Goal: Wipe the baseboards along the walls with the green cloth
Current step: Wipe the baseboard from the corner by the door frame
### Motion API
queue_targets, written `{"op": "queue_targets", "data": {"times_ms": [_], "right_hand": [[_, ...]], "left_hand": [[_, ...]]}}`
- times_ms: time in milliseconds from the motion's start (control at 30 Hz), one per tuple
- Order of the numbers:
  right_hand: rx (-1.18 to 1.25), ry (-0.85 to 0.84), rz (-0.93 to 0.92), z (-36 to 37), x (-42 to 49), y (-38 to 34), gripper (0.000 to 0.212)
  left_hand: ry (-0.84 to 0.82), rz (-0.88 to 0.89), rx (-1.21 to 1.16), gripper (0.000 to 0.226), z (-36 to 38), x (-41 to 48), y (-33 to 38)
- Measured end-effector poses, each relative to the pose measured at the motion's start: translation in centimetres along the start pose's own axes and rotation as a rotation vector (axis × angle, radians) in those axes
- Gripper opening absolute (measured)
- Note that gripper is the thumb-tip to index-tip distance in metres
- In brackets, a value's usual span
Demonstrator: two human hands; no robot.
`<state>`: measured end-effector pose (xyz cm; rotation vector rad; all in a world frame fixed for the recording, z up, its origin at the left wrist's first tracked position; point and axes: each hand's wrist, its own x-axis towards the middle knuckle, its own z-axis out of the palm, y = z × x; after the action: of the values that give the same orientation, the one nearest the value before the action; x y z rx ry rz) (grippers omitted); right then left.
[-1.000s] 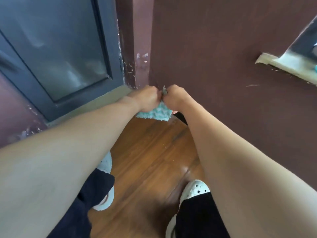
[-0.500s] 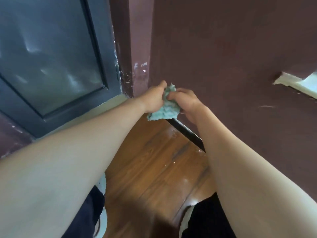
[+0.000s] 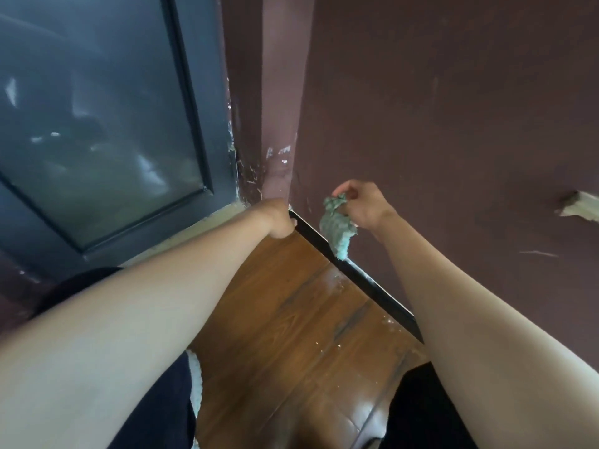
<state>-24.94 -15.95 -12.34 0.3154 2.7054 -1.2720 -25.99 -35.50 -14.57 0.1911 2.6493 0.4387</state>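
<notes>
The green cloth (image 3: 335, 225) hangs bunched from my right hand (image 3: 363, 205), which pinches its top against the dark red wall. Its lower end dangles just over the black baseboard (image 3: 372, 288) that runs along the foot of that wall. My left hand (image 3: 278, 218) is low in the corner, at the far end of the baseboard. Its fingers curl downward and are mostly hidden behind the wrist, so I cannot tell whether they hold anything.
A dark-framed glass door (image 3: 107, 131) fills the left, with a pale threshold (image 3: 197, 226) below it. The wooden floor (image 3: 291, 319) carries small white crumbs near the baseboard. My dark-clothed knees and a white shoe (image 3: 194, 380) are at the bottom. A chipped wall patch (image 3: 580, 207) shows at the right.
Both hands held the cloth together before. My left hand has let go and dropped to the corner, while my right hand moved right with the cloth hanging from it.
</notes>
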Motion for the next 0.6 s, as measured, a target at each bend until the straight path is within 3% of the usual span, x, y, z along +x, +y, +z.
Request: {"op": "queue_targets", "data": {"times_ms": [67, 133, 267, 433, 600], "right_hand": [[0.045, -0.014, -0.029, 0.8, 0.3, -2.8, 0.027], [0.127, 0.020, -0.051, 1.7, 0.4, -4.9, 0.026], [0.270, 0.112, -0.043, 1.2, 0.7, -4.1, 0.020], [0.316, -0.046, 0.061, -0.4, 0.9, -0.9, 0.029], [0.050, -0.240, -0.017, 1.3, 1.6, -0.2, 0.032]], "left_hand": [[-0.042, 0.090, -0.386, 0.043, -0.6, 0.2, 1.1], [-0.028, 0.139, -0.747, 0.031, -1.0, -0.2, 2.8], [0.000, 0.158, -1.035, 0.039, -1.2, 0.2, 4.8], [-0.203, 0.124, -1.000, 0.049, 2.0, 1.4, 5.2], [-0.069, -0.054, -0.804, 0.024, 3.1, 1.9, 5.0]]}}
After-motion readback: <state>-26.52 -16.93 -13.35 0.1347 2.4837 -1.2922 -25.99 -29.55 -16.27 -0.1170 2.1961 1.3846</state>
